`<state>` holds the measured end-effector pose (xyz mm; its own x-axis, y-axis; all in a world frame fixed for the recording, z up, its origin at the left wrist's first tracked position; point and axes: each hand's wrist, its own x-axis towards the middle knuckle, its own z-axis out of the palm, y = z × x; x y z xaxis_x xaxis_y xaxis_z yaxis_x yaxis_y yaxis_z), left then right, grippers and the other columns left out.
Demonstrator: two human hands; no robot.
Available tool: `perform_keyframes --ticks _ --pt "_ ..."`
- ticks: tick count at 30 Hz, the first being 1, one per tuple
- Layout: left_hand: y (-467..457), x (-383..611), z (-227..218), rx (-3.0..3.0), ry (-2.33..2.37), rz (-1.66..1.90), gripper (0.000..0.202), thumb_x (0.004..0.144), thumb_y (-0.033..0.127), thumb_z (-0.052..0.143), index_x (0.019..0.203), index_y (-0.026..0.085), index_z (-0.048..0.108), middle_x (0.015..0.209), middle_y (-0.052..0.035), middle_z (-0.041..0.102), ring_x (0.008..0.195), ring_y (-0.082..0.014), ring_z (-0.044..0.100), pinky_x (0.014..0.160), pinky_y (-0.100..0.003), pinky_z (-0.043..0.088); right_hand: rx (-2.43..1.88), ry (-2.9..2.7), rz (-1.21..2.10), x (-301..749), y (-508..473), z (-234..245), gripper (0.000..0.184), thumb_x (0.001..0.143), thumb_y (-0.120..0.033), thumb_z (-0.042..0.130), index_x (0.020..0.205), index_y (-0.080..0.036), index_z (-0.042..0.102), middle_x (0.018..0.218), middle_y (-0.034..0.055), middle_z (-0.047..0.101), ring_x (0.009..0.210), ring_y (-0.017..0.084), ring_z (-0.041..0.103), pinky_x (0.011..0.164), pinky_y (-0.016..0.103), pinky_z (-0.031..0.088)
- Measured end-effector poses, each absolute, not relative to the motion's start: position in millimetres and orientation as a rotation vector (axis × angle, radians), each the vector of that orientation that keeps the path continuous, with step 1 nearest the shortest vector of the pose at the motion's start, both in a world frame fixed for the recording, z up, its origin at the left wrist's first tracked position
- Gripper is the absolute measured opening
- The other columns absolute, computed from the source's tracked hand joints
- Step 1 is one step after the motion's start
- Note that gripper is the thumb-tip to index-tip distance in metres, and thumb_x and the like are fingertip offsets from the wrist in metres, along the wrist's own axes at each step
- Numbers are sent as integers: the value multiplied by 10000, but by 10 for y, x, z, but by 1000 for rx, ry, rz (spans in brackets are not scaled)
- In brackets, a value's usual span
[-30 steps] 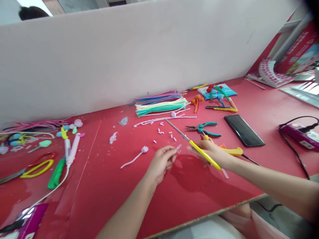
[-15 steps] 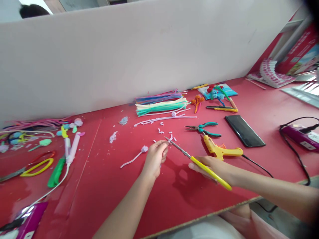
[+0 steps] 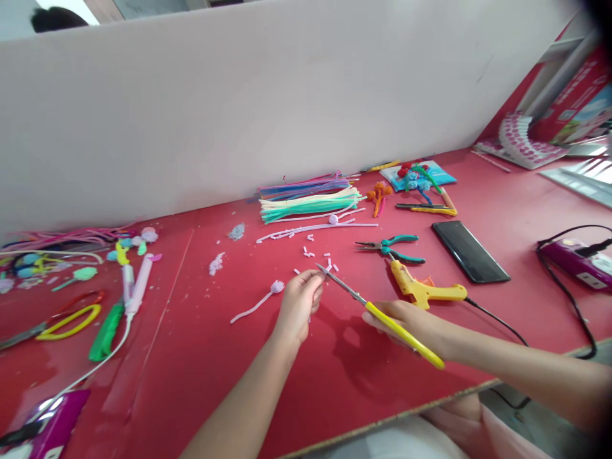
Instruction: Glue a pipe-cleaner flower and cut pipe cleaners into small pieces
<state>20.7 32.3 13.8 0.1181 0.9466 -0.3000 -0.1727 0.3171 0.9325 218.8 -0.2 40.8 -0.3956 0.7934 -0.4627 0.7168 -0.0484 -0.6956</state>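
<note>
My right hand (image 3: 404, 319) grips a pair of scissors (image 3: 396, 331) with yellow handles, the blades pointing up and left. The blade tips lie right by the fingertips of my left hand (image 3: 300, 303). My left thumb and forefinger are pinched together, apparently on a lilac pipe cleaner mostly hidden by the fingers. Several short lilac cut pieces (image 3: 310, 254) are scattered just beyond the blades. Left of my left hand, a lilac pipe-cleaner stem with a fluffy head (image 3: 258, 302) lies on the red table (image 3: 201, 376).
Behind the cut pieces are bundled pipe cleaners (image 3: 310, 207). To the right lie teal-handled pliers (image 3: 389, 247), a yellow glue gun (image 3: 423, 287) and a black phone (image 3: 471, 251). On the left are red-and-yellow scissors (image 3: 67, 322) and a pink glue gun (image 3: 138, 287). A white partition (image 3: 287, 95) stands behind.
The small lilac end between the blades and my left fingertips no longer shows, and the blades look more closed. Both hands stay almost in place.
</note>
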Motion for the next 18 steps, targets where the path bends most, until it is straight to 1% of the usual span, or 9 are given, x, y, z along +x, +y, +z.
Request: perform_keyframes --ticks 3,6,11,14,18 --pt "326 204 125 890 1141 1004 146 738 300 497 701 160 509 461 73 262 367 -23 156 346 -167 86 -1669 -2094 1444 2190 5 401 418 753 -544 380 673 -162 530 603 7 527 530 104 450 492 221 333" --pt "331 201 123 895 1151 999 151 740 304 496 702 159 515 460 73 261 365 -21 156 347 -168 86 -1673 -2088 1439 2183 3 395 427 751 -550 376 683 -160 537 599 6 520 526 103 444 489 222 330" --pt "336 208 103 876 1149 997 162 733 312 505 713 153 527 459 74 259 364 -20 159 346 -170 82 -1747 -2065 1427 2154 -13 403 456 742 -580 345 635 -160 489 547 -17 441 489 90 392 456 222 303" --pt "344 226 59 841 1141 994 151 721 298 514 699 149 521 455 76 256 363 -18 161 346 -168 81 -1770 -1999 1467 2142 -10 376 428 720 -571 388 607 -164 457 533 -28 410 486 82 358 458 220 302" --pt "362 270 -27 783 1178 981 152 692 290 536 655 149 494 436 84 248 352 -14 150 342 -163 77 -1847 -1856 1628 2118 -1 329 415 686 -573 438 572 -177 389 505 -39 382 450 69 336 424 212 285"
